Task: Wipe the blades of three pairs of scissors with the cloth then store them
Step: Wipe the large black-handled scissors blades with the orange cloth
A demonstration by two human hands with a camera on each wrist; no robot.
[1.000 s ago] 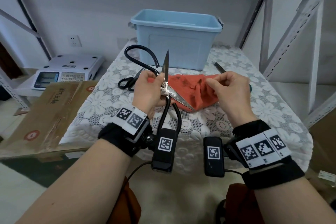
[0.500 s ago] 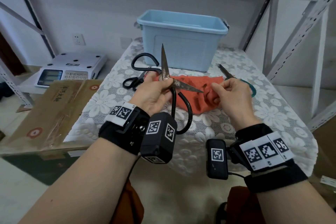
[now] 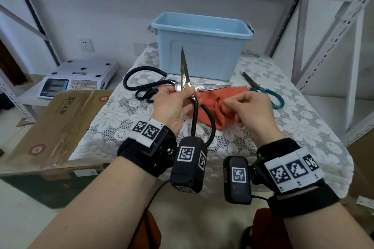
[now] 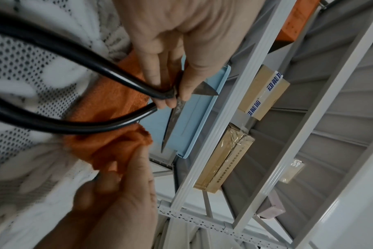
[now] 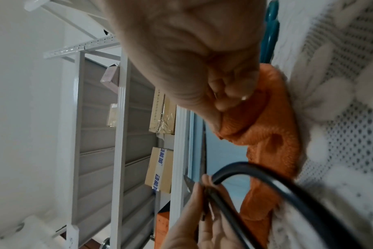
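My left hand [image 3: 178, 100] grips a large pair of black-handled scissors [image 3: 203, 86] at the pivot, held above the table. Their blades are spread wide: one points up and away, the other points right over the orange cloth [image 3: 219, 105]. My right hand [image 3: 245, 105] pinches a bunched fold of the cloth, which otherwise lies on the table. In the left wrist view the left hand's fingers [image 4: 160, 72] clamp the scissors [image 4: 172, 118] and the cloth [image 4: 109, 134] bunches below. A small black pair [image 3: 144, 95] lies left. A teal-handled pair [image 3: 265, 91] lies right.
A light blue plastic bin [image 3: 202, 46], open on top, stands at the back of the lace-covered table [image 3: 293, 127]. A cardboard box [image 3: 52, 125] sits to the left of the table, with a white scale [image 3: 79, 79] behind it. Grey shelf uprights [image 3: 332, 32] rise on the right.
My left hand has turned the large scissors so the lower blade swung from down-right to level right. My right hand has drawn the cloth fold closer toward me.
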